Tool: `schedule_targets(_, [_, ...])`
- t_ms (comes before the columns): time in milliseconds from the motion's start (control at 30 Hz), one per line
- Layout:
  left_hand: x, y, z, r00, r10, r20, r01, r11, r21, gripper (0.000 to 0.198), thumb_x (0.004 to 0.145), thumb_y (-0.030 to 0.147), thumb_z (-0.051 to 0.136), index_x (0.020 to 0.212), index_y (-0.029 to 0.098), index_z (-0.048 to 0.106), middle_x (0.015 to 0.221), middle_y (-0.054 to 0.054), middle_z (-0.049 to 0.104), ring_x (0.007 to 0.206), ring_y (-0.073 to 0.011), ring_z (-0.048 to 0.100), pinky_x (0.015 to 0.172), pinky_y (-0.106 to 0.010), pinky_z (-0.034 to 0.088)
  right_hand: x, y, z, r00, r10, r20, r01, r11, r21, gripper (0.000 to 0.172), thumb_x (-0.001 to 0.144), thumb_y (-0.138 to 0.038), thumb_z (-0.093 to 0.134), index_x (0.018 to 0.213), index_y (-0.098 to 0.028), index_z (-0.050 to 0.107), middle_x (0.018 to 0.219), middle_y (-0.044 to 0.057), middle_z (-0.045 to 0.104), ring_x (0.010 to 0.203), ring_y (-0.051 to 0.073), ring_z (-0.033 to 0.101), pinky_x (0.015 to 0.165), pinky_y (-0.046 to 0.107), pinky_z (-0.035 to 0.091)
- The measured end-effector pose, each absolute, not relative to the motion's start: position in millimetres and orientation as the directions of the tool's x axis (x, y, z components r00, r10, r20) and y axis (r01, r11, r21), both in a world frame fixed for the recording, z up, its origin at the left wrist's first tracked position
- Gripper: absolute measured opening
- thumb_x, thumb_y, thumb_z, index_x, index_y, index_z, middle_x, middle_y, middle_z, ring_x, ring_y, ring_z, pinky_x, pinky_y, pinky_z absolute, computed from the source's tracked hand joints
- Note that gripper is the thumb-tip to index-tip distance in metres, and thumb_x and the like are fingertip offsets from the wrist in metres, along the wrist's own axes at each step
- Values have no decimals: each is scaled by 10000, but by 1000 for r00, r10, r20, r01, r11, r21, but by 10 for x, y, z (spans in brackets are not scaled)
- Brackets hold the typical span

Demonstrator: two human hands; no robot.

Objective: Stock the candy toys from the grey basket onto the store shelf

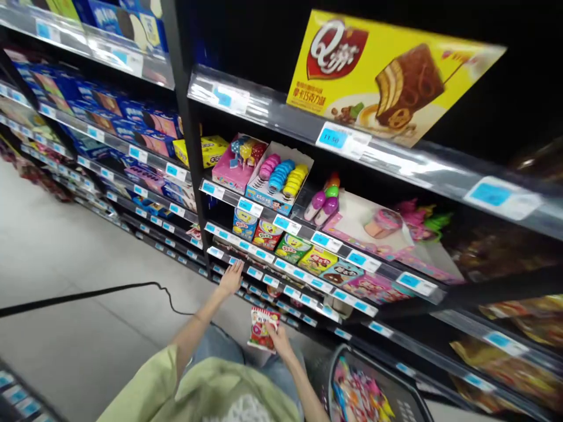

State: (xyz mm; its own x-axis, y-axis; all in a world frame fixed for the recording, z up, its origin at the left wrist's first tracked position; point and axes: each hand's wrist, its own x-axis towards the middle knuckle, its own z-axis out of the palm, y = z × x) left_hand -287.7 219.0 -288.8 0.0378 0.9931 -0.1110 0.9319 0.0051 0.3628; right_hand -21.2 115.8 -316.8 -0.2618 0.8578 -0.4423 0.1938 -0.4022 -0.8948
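Observation:
My left hand (231, 278) reaches out to a low shelf edge (246, 273) lined with blue price tags; its fingers lie stretched flat against the rail and hold nothing. My right hand (278, 339) is closed on a small red and white candy packet (262, 328), held upright in front of my knees. Both forearms come up from the bottom of the view, above my green sleeve and jeans.
Black store shelves (308, 126) rise in front, stocked with candy boxes (272, 176), lollipop trays and a yellow cake box (387, 76). A dark basket (373, 390) with colourful packets stands at the lower right. A black cable (101, 292) runs across the grey floor at left.

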Motion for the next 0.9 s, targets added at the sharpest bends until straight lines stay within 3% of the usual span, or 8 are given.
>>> schedule_targets(200, [-2804, 2474, -4110, 6, 967, 254, 953, -83, 291, 538, 1032, 279, 319, 1529, 127, 453, 1599, -138, 422, 1511, -286, 356, 1242, -507, 316, -61, 1664, -5064, -334, 860, -387, 297, -294, -909, 782, 642, -932, 557, 711, -173, 733, 730, 105, 753, 750, 314, 724, 771, 424, 580])
schedule_targets(333, [-2857, 2588, -4531, 44, 879, 474, 965, -161, 208, 502, 1050, 270, 340, 1526, 181, 470, 1559, -111, 489, 1474, -277, 425, 1220, -503, 356, -174, 1870, -6287, -278, 881, -383, 431, -241, -869, 693, 639, -878, 597, 646, -196, 717, 700, 90, 742, 783, 333, 727, 738, 415, 574])
schedule_targets(433, [-2839, 2651, -4693, 45, 801, 596, 968, -183, 172, 497, 1043, 240, 389, 1533, 207, 461, 1539, -99, 516, 1460, -268, 447, 1203, -481, 372, -386, 1999, -6920, -210, 900, -381, 516, -229, -826, 621, 652, -816, 641, 654, -199, 710, 715, 93, 746, 813, 327, 731, 758, 399, 567])
schedule_targets(567, [-2770, 2679, -4761, 21, 756, 654, 961, -197, 196, 490, 1040, 230, 420, 1527, 204, 469, 1531, -100, 525, 1450, -261, 461, 1199, -459, 357, -518, 2011, -7201, -202, 915, -349, 571, -180, -801, 585, 714, -766, 644, 705, -186, 723, 794, 126, 767, 906, 330, 729, 821, 377, 555])
schedule_targets(800, [-2698, 2659, -4591, -23, 768, 641, 958, -168, 235, 409, 1046, 262, 433, 1419, 194, 585, 1448, -99, 613, 1388, -265, 535, 1134, -461, 403, -90, 1899, -6951, -112, 957, -269, 676, -125, -726, 781, 830, -830, 414, 875, -136, 770, 940, 218, 779, 981, 374, 725, 896, 424, 540])
schedule_targets(900, [-2700, 2667, -4601, -14, 748, 664, 960, -177, 219, 390, 1038, 243, 446, 1390, 196, 609, 1429, -97, 629, 1373, -258, 552, 1120, -459, 419, -50, 1962, -6897, -137, 969, -205, 643, -71, -763, 754, 913, -760, 359, 1045, -139, 766, 1061, 209, 779, 1045, 367, 729, 913, 408, 542])
